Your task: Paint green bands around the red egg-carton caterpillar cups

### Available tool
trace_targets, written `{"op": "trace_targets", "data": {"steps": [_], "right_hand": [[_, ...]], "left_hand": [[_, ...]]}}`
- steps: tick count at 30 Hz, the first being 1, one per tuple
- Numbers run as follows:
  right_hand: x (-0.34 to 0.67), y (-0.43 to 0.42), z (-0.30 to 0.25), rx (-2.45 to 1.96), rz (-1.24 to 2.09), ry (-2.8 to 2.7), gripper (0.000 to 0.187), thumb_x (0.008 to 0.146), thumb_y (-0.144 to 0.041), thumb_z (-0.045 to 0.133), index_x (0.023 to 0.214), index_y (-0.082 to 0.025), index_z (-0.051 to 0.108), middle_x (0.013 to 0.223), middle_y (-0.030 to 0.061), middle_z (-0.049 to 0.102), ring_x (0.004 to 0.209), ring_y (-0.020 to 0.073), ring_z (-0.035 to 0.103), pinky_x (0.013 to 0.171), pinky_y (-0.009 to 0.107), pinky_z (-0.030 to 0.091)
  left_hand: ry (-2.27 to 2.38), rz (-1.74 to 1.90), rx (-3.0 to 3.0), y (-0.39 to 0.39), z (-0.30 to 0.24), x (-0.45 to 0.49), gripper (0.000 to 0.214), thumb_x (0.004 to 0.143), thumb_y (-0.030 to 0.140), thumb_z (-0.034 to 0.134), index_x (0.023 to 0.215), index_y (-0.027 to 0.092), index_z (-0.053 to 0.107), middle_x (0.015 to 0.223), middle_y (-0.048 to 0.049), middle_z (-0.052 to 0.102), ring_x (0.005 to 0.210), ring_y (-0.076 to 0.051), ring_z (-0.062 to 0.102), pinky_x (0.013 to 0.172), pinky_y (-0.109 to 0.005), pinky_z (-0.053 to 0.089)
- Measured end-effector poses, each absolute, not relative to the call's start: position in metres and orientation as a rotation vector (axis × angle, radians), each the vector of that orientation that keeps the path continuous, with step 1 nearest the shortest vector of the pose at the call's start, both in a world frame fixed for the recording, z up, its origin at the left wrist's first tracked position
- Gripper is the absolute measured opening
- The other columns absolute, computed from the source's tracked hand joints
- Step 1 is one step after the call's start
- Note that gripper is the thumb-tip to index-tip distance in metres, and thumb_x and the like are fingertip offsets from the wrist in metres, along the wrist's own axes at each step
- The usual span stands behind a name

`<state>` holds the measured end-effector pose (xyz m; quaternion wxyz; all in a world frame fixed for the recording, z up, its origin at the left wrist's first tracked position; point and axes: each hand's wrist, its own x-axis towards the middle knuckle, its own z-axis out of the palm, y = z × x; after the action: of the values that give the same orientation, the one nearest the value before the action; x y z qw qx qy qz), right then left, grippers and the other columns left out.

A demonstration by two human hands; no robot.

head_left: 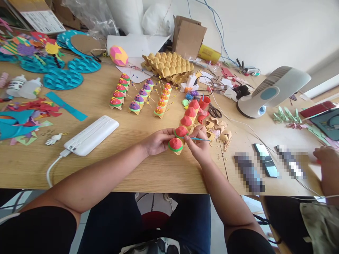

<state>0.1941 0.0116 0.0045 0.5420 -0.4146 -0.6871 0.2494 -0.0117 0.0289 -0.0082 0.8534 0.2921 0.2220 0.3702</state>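
A strip of egg carton [186,121] with red domed bumps stands in front of me, running away from the table edge. Green bands circle the two nearest domes; the farther ones show only red. My left hand [160,141] grips the strip's left side near the second dome, thumb and fingers closed on it. On the other side, my right hand [198,144] pinches a thin blue stick-like tool [199,139] close to that dome. The tool's working tip is hidden by the fingers. Just behind are a small red cup [204,102] and black-handled scissors [215,111].
Three decorated carton strips, one red [120,92], one purple [141,96] and one orange [162,100], stand beyond, with pins around them. A white power bank [91,135] lies left, a fan [267,93] stands right. Carton scraps [218,127] lie nearby. Another person's hand [325,158] is at far right.
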Motion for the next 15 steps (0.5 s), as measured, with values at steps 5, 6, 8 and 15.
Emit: {"op": "trace_targets", "data": {"steps": [5, 6, 8, 15], "right_hand": [[0.1928, 0.0105, 0.0086, -1.013, 0.597, -1.634, 0.030, 0.090, -0.042, 0.076, 0.073, -0.024, 0.059, 0.091, 0.0023, 0.051, 0.092, 0.0220, 0.052, 0.089, 0.042, 0.045], [0.1931, 0.0106, 0.0088, -1.022, 0.606, -1.631, 0.031, 0.089, -0.044, 0.076, 0.073, -0.024, 0.059, 0.091, 0.0025, 0.051, 0.093, 0.0224, 0.052, 0.090, 0.042, 0.045], [0.1943, 0.0111, 0.0081, -1.026, 0.649, -1.605, 0.035, 0.089, -0.048, 0.076, 0.073, -0.024, 0.057, 0.092, 0.0027, 0.051, 0.093, 0.0224, 0.051, 0.091, 0.042, 0.045], [0.1970, 0.0140, 0.0045, -0.968, 0.815, -1.479, 0.047, 0.086, -0.062, 0.075, 0.071, -0.024, 0.053, 0.094, 0.0026, 0.046, 0.096, 0.0222, 0.049, 0.090, 0.039, 0.044]], "left_hand": [[0.458, 0.792, 0.607, 0.0285, -0.0055, -0.0112, 0.027, 0.084, 0.013, 0.077, 0.111, 0.011, 0.079, 0.104, -0.0114, 0.079, 0.084, -0.015, 0.073, 0.075, -0.025, 0.058], [0.453, 0.794, 0.604, 0.0284, -0.0050, -0.0111, 0.027, 0.084, 0.012, 0.078, 0.111, 0.011, 0.079, 0.102, -0.0110, 0.079, 0.081, -0.015, 0.073, 0.074, -0.024, 0.058], [0.445, 0.794, 0.601, 0.0280, -0.0046, -0.0112, 0.027, 0.084, 0.011, 0.077, 0.111, 0.011, 0.079, 0.101, -0.0110, 0.079, 0.079, -0.014, 0.072, 0.073, -0.024, 0.058], [0.438, 0.804, 0.618, 0.0285, -0.0056, -0.0117, 0.029, 0.085, 0.012, 0.075, 0.113, 0.011, 0.078, 0.100, -0.0106, 0.079, 0.075, -0.014, 0.070, 0.070, -0.024, 0.056]]}}
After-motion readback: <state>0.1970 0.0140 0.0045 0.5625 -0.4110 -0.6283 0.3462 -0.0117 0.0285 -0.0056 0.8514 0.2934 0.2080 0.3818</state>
